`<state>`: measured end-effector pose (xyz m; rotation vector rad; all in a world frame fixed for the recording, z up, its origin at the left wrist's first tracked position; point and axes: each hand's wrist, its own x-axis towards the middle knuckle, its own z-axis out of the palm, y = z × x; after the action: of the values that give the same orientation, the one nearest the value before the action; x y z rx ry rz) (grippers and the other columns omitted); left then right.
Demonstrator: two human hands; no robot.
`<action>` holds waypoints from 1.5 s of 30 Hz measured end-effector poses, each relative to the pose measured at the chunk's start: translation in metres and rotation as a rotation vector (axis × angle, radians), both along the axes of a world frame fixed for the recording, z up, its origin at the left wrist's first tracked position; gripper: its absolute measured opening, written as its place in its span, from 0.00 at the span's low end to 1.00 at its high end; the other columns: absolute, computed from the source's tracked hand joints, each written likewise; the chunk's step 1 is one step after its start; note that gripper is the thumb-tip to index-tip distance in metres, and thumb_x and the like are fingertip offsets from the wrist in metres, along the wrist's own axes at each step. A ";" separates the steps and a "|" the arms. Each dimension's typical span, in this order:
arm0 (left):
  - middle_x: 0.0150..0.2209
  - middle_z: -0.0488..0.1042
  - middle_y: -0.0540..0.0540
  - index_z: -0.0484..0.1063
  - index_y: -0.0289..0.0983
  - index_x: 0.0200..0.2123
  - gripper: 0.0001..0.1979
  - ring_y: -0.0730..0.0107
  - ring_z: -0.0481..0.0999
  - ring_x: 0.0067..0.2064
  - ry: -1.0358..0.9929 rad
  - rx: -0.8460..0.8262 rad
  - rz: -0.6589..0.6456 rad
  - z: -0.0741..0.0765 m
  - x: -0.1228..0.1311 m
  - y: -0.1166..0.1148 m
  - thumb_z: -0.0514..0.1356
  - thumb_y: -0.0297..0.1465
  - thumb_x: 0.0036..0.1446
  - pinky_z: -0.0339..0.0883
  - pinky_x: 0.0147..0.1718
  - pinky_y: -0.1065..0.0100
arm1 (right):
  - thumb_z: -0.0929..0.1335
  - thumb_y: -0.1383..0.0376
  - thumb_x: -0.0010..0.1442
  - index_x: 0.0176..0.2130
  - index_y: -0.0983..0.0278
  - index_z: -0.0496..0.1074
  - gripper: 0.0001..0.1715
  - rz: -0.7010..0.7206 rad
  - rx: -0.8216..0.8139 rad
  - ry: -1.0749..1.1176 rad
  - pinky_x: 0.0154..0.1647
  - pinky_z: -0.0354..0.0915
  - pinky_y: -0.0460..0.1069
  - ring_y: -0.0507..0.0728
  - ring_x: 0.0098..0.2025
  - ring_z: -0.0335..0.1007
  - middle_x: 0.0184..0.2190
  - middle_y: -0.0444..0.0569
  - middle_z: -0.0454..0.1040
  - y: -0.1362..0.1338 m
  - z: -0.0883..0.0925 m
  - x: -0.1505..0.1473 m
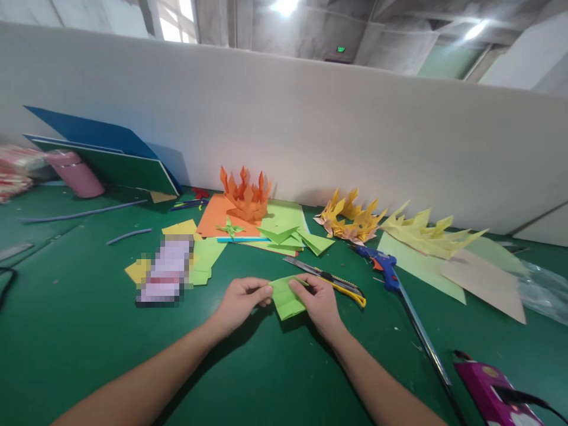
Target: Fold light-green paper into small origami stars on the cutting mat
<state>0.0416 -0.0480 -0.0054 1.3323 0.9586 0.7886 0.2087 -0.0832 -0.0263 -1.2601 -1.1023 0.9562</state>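
Observation:
A small piece of folded light-green paper [287, 300] is held between both hands, a little above the green tabletop. My left hand [242, 305] pinches its left upper corner between thumb and fingers. On the other side, my right hand [320, 300] grips the right edge, thumb on top and fingers behind. Creases run across the paper's face. Just behind my right hand lies a utility knife [350, 289] with a yellow-edged handle, its blade pointing left. Folded green paper pieces [284, 236] rest on stacked sheets beyond the hands.
An orange paper crown [248, 198], a golden one [350, 219] and a pale-yellow one [432, 234] stand at the back. A blue glue gun [384, 266] lies right, a power strip [492, 390] front right. Left are a pixelated phone-like object [168, 269] and pink bottle [77, 174].

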 end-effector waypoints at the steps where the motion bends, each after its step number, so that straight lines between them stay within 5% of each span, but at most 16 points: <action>1: 0.21 0.73 0.48 0.77 0.34 0.26 0.14 0.72 0.68 0.24 -0.008 -0.016 -0.008 0.000 0.000 0.000 0.65 0.39 0.40 0.64 0.29 0.68 | 0.70 0.56 0.46 0.25 0.65 0.74 0.13 0.003 0.002 -0.009 0.21 0.64 0.46 0.52 0.20 0.66 0.19 0.45 0.74 0.000 0.000 0.000; 5: 0.27 0.76 0.47 0.77 0.34 0.28 0.14 0.69 0.70 0.29 0.032 0.045 -0.056 -0.002 0.001 -0.002 0.65 0.38 0.40 0.64 0.32 0.68 | 0.70 0.59 0.46 0.23 0.64 0.75 0.10 0.049 0.044 -0.115 0.27 0.67 0.48 0.54 0.24 0.69 0.21 0.46 0.76 -0.001 0.000 -0.001; 10: 0.18 0.66 0.52 0.70 0.35 0.19 0.13 0.75 0.62 0.23 0.176 0.154 -0.018 -0.002 0.001 -0.003 0.61 0.40 0.43 0.55 0.24 0.73 | 0.70 0.61 0.47 0.31 0.64 0.76 0.10 0.082 0.088 -0.130 0.31 0.68 0.49 0.55 0.29 0.72 0.29 0.49 0.78 -0.003 -0.001 -0.006; 22: 0.22 0.72 0.49 0.73 0.36 0.24 0.11 0.71 0.65 0.25 0.199 0.151 -0.035 0.001 0.003 -0.005 0.60 0.38 0.41 0.58 0.25 0.72 | 0.67 0.58 0.52 0.23 0.63 0.69 0.12 0.045 0.143 -0.203 0.27 0.63 0.46 0.52 0.24 0.65 0.21 0.44 0.71 -0.003 -0.002 -0.002; 29: 0.18 0.64 0.54 0.67 0.37 0.19 0.10 0.75 0.60 0.22 0.323 0.265 -0.046 -0.002 0.002 -0.007 0.58 0.36 0.44 0.53 0.21 0.74 | 0.66 0.60 0.53 0.21 0.63 0.68 0.13 0.050 0.177 -0.296 0.26 0.60 0.46 0.52 0.24 0.62 0.20 0.43 0.67 -0.004 0.000 -0.004; 35: 0.19 0.63 0.54 0.66 0.36 0.20 0.07 0.75 0.60 0.23 0.271 0.254 -0.055 -0.008 0.002 -0.003 0.58 0.34 0.44 0.54 0.22 0.73 | 0.65 0.59 0.54 0.23 0.63 0.68 0.12 0.072 0.177 -0.305 0.29 0.62 0.47 0.53 0.26 0.65 0.21 0.44 0.69 -0.003 0.000 -0.005; 40: 0.23 0.62 0.56 0.62 0.38 0.29 0.10 0.75 0.62 0.25 0.071 0.200 0.070 -0.015 0.002 0.002 0.60 0.33 0.43 0.57 0.24 0.74 | 0.68 0.60 0.50 0.39 0.61 0.62 0.16 0.124 0.161 -0.160 0.29 0.65 0.46 0.52 0.28 0.68 0.31 0.45 0.72 -0.005 -0.006 -0.010; 45: 0.24 0.62 0.55 0.62 0.39 0.28 0.06 0.75 0.62 0.26 0.089 0.319 0.107 -0.012 0.000 0.001 0.58 0.30 0.46 0.57 0.25 0.74 | 0.65 0.67 0.51 0.33 0.60 0.61 0.06 0.135 0.232 -0.310 0.31 0.65 0.46 0.52 0.29 0.67 0.27 0.43 0.68 -0.007 -0.007 -0.014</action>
<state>0.0415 -0.0469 -0.0169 1.6113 1.0097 1.0019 0.1950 -0.0901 -0.0331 -1.1773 -1.5113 0.7194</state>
